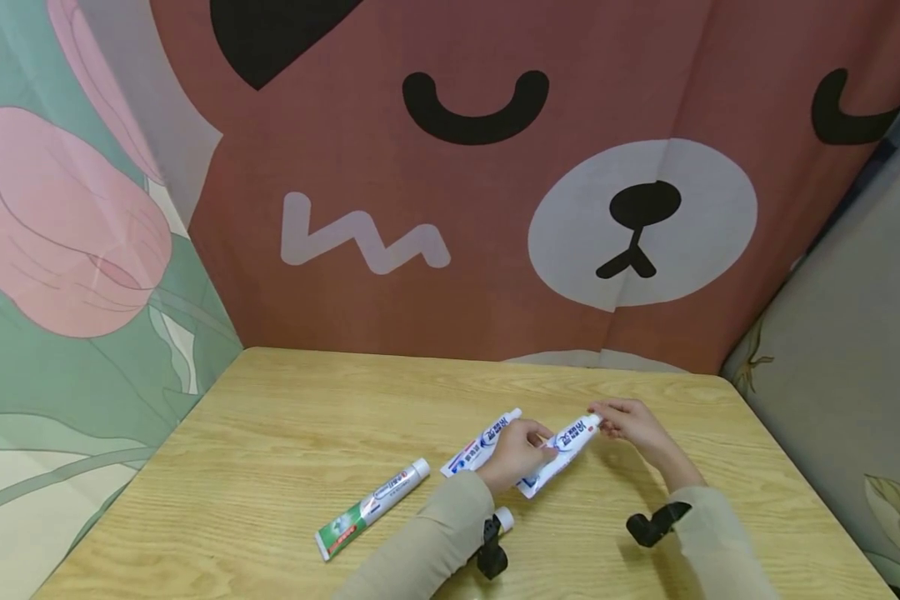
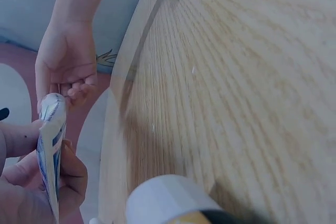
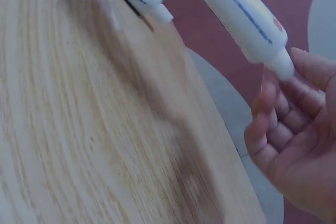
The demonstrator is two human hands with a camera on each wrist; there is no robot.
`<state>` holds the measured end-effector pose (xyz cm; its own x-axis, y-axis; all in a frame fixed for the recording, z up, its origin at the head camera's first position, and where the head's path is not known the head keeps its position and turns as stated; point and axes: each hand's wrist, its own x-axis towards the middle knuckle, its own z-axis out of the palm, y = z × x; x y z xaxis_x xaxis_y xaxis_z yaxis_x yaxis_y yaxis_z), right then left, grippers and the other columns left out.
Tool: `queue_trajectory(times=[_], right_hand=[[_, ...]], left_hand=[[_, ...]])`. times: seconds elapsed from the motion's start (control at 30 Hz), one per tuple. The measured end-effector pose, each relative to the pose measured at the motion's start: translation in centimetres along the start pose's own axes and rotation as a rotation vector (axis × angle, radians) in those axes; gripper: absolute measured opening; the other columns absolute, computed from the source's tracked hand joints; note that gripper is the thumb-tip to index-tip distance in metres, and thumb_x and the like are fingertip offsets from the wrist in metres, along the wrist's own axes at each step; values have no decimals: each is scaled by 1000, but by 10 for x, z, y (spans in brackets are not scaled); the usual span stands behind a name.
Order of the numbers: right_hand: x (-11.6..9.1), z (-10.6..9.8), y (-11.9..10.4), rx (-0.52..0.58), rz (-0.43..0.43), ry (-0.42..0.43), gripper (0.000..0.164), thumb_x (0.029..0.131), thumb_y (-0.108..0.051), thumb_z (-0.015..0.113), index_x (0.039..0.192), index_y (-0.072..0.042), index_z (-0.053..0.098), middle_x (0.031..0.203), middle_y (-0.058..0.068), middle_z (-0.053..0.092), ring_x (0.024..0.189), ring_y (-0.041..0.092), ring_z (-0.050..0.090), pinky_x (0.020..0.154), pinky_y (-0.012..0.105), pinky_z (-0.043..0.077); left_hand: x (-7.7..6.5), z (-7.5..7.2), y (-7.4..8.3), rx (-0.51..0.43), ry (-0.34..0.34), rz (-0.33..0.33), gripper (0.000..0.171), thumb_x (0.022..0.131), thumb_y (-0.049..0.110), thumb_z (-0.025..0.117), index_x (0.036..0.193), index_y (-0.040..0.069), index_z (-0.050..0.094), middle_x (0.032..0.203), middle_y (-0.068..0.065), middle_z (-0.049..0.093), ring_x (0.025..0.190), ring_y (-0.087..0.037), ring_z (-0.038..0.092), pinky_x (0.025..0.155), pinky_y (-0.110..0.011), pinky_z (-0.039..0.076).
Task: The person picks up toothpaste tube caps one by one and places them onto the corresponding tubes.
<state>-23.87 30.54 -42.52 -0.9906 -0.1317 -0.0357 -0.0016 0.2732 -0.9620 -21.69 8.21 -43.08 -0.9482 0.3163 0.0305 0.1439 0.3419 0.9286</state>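
Observation:
My left hand grips a white-and-blue toothpaste tube partway along its body, raised off the tabletop. Thumb and fingers of my right hand pinch the white cap at that tube's end; the other right fingers curl loosely below it. Seen edge-on in the left wrist view, the tube sits between the left thumb and fingers. A second white-and-blue toothpaste tube lies just left of the left hand, which partly covers it. Whether the cap is turned or loose cannot be seen.
A green-and-white toothpaste tube lies on the wooden table to the left. Beneath the left wrist another tube shows its white cap, the rest mostly hidden by the sleeve. A bear-print curtain hangs behind the table's far edge.

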Motion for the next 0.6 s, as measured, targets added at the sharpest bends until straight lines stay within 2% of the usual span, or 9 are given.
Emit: queue_trajectory(times=[0.07,0.17,0.4,0.6], right_hand=[[-2,-3,1,57,-8,-28,44,94,-19,52,112,20,49,74,0,58,65,8,53,61,26,48],[-4,-7,3,55,-20,-59,43,93,-16,53,114,21,47,79,-1,61,70,10,56,64,28,49],[-3,-7,6,-61,-92,-42,33,92,-11,54,105,20,54,77,0,61,68,11,55,63,30,49],[1,-2,8,-46,-110,-23,30,91,-6,53,101,23,54,72,-1,60,64,9,53,60,28,48]], left_hand=[[0,0,-1,0,5,9,15,75,6,72,89,5,68,70,2,51,64,-8,47,55,-21,41],[1,0,-2,-5,4,10,15,75,5,73,89,5,68,69,2,51,63,-8,47,55,-21,41],[0,-1,-2,51,-20,4,14,76,6,72,89,5,67,70,2,50,64,-8,46,55,-20,40],[-2,-1,-3,97,-25,64,15,76,6,71,89,2,66,66,2,50,59,-5,45,50,-18,40]])
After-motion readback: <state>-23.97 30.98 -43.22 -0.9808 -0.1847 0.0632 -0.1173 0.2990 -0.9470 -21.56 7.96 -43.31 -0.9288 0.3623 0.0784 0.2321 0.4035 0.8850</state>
